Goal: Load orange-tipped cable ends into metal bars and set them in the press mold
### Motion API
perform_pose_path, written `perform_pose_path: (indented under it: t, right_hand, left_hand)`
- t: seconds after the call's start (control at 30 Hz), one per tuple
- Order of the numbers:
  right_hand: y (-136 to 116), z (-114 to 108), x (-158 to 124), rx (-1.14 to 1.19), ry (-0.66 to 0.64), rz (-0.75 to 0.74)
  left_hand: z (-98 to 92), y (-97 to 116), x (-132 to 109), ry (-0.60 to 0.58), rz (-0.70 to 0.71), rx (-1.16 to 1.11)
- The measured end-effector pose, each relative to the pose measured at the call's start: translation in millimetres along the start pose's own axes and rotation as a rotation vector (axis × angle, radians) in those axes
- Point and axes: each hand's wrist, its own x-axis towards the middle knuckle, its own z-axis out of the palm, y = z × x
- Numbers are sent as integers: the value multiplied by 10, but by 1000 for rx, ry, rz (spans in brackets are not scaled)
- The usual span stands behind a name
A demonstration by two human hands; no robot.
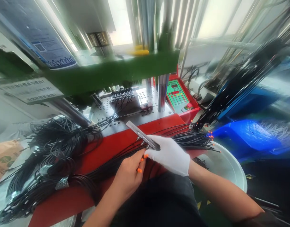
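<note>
My right hand (170, 154), in a white glove, grips a narrow grey metal bar (135, 128) with several small pins along its side. The bar points up and to the left over the red bench. My bare left hand (130, 168) is close against it, fingers pinched around thin black cables (143, 157) with orange tips. A bundle of black cables (189, 140) lies across the bench behind and under my hands, with orange and blue tips at its right end. How the pinched cables meet the bar is partly hidden by my fingers.
Ahead stands a green press (126, 71) over a perforated metal plate (104, 121), where a block holds a row of cables. Coiled black cables (57, 142) lie left. A red control panel (178, 94), white round tub (232, 167) and blue bin (244, 138) stand right.
</note>
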Motion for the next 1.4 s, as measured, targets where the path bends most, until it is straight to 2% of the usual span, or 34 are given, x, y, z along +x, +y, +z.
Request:
perform_pose_path:
  t: [0.07, 0.23, 0.37, 0.47, 0.67, 0.8, 0.97, 1.4]
  right_hand:
    - [4, -26, -1, -5, -11, -3]
    - [-50, -64, -15, 76, -94, 23]
    - [-34, -49, 4, 0, -11, 28]
    - [-1, -59, 17, -37, -3, 25]
    - [-37, -92, -20, 22, -84, 15]
    - [-90, -84, -30, 45, -73, -8]
    - [-108, -61, -14, 41, -58, -14]
    - [-103, -35, 3, 78, -91, 6]
  left_hand:
    - [-13, -8, -4, -42, 34, 23]
    - [17, -56, 22, 60, -9, 111]
    - [-20, 5, 52, -32, -16, 23]
    - [-72, 59, 48, -77, -46, -107]
    - [-110, 36, 34, 122, -152, -249]
    - [-117, 29, 37, 146, -174, -308]
    - [-79, 18, 22, 210, -156, -263]
    - [-57, 7, 26, 282, -127, -162]
